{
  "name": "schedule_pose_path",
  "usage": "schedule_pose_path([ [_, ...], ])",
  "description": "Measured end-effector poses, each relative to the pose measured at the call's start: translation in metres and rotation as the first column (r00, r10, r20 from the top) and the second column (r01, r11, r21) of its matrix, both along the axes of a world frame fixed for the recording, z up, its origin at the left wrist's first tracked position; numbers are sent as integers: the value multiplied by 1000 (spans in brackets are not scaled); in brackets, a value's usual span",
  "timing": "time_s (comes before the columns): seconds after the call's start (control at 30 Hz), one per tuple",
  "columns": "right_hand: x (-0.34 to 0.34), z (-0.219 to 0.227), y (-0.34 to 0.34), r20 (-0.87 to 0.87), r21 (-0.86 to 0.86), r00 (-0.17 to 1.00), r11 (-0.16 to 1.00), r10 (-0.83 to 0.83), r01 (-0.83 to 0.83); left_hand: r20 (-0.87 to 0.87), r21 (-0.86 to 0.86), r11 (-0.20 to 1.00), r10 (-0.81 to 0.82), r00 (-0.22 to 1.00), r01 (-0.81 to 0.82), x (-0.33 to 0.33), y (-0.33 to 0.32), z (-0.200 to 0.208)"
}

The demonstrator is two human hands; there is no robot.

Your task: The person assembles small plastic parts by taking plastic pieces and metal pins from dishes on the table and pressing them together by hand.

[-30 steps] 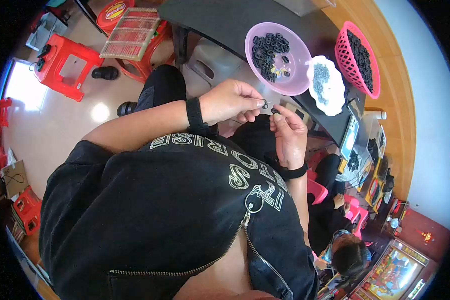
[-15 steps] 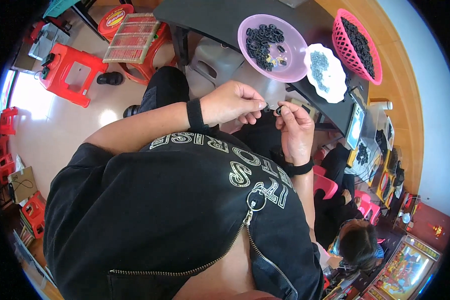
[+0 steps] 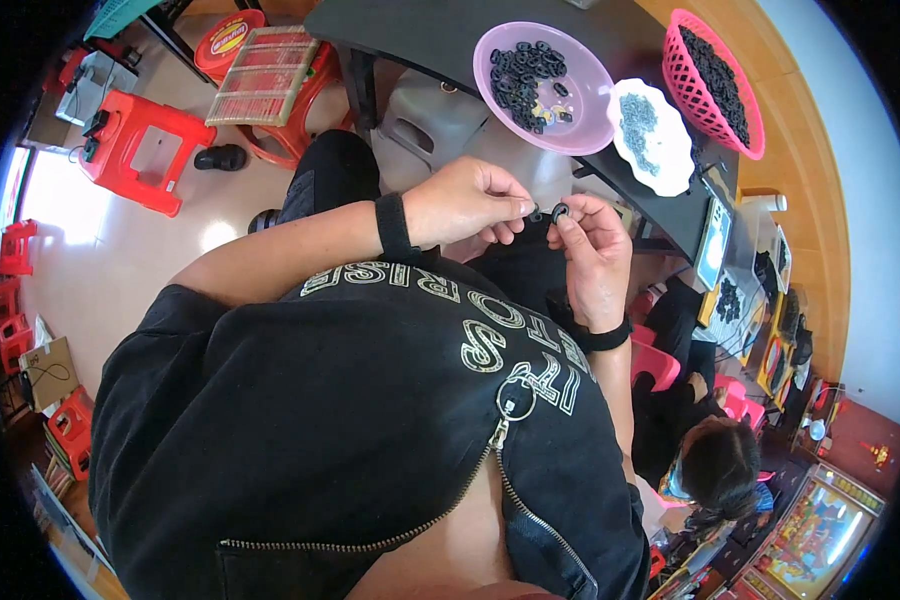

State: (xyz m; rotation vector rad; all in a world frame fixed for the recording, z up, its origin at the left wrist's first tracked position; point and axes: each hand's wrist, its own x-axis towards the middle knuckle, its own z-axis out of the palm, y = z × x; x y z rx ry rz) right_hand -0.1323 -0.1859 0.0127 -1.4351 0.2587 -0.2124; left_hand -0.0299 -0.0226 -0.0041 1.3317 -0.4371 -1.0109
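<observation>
The left hand (image 3: 467,203) pinches its fingers together on a small black part, hard to make out, just beside the right hand (image 3: 595,250). The right hand's fingers clamp a small black ring (image 3: 560,211) at chest height, near the dark bench (image 3: 440,30). Beyond sit a pink bowl (image 3: 585,125) of black rings, a white dish (image 3: 670,165) and a pink basket (image 3: 740,135).

**Both hands meet at my chest**

My left hand (image 3: 467,203) reaches across from a bare forearm, black band at the wrist, fingertips pinched together. My right hand (image 3: 595,255) rises from below, wrist also banded, thumb and forefinger closed in a pinch. The fingertips of both hands nearly touch.
</observation>
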Motion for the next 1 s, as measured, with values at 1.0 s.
schedule_pose_path([
  [1.0,24,-17,22,103,-389,994,920,-17,56,-312,-122,965,184,932,-232,3,0,-3],
])
